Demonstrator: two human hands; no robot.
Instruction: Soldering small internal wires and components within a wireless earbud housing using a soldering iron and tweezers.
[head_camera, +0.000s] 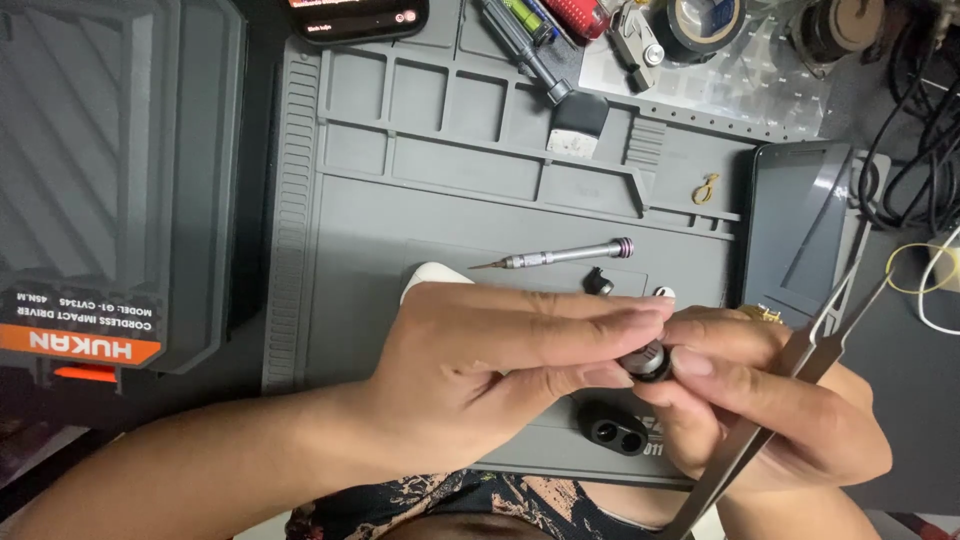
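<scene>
Grey repair mat (400, 200) covers dark worktop; tool case (110, 180) beside it, screwdriver (565, 254) on mat. Left hand (480, 370) and right hand (760, 400) pinch small round metal part (648, 360) between fingertips above mat. Right hand also holds tweezers (800, 370). Advice: keep part low over mat, grip firm.

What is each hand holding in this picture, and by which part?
Both hands pinch a small dark round part by its sides: left hand fingertips and right hand thumb. The right hand also grips metal tweezers around their middle.
</scene>
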